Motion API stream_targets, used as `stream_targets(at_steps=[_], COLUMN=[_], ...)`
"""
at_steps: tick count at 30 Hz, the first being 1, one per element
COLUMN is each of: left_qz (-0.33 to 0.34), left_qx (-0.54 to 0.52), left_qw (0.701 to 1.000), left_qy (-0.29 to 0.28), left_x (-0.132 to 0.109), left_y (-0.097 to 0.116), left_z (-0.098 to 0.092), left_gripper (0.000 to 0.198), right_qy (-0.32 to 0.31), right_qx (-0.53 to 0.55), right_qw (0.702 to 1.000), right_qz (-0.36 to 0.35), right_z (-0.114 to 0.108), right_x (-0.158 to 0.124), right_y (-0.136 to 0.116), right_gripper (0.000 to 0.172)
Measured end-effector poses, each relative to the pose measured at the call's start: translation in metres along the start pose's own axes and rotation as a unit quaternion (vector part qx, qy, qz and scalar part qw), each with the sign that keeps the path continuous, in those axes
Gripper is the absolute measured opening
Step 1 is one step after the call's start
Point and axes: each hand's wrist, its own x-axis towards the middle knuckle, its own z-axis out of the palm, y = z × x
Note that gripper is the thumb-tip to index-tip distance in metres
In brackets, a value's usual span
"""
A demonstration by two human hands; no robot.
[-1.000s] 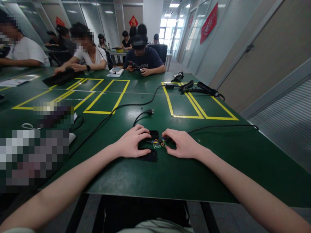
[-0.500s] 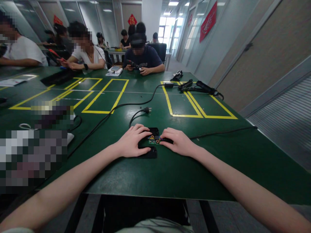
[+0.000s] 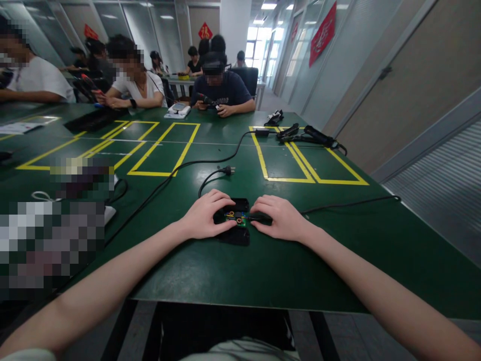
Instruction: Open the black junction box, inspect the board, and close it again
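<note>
A small green circuit board [image 3: 239, 223] with copper-coloured rings lies between two black casing halves, the far half [image 3: 242, 202] and the near half [image 3: 237, 237]. My left hand [image 3: 206, 214] spans the board from the left. Its thumb presses at the board's near edge, and its fingers bend over by the far half, so the board's left end is partly hidden. From the right, my right hand [image 3: 281, 216] has thumb and fingers closed around the black cable [image 3: 259, 217] that meets the board's right end.
Past my hands lies a power plug [image 3: 227, 170]. A long black cord [image 3: 195, 161] crosses the green table [image 3: 240, 276] to black straightener-like tools [image 3: 313, 134] at the far right. Blurred items [image 3: 56, 240] sit at left. A person [image 3: 225, 87] works across the table.
My left thumb has shifted from the near casing half up to the board's edge. The board now sits slightly lower and left, and the near half is turned a little. My right hand has barely moved.
</note>
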Motion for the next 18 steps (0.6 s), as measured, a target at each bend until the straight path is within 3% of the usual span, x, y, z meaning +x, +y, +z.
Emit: stream_targets(at_steps=[6,11,18], left_qz=[-0.025,-0.026,-0.052], left_qx=[-0.014,-0.008,-0.023], left_qw=[0.999,0.997,0.995], left_qy=[-0.041,-0.070,-0.084], left_x=[-0.005,-0.005,-0.005], left_y=[-0.009,-0.011,-0.012], left_z=[-0.020,-0.018,-0.015], left_gripper=[0.019,0.013,0.024], right_qy=[-0.025,-0.028,-0.020], right_qx=[0.036,0.039,0.049], right_qw=[0.999,0.999,0.998], right_qz=[0.002,0.008,0.039], right_z=[0.002,0.004,0.005], right_x=[-0.005,-0.004,-0.004], right_y=[0.012,0.011,0.010], right_gripper=[0.014,0.016,0.015])
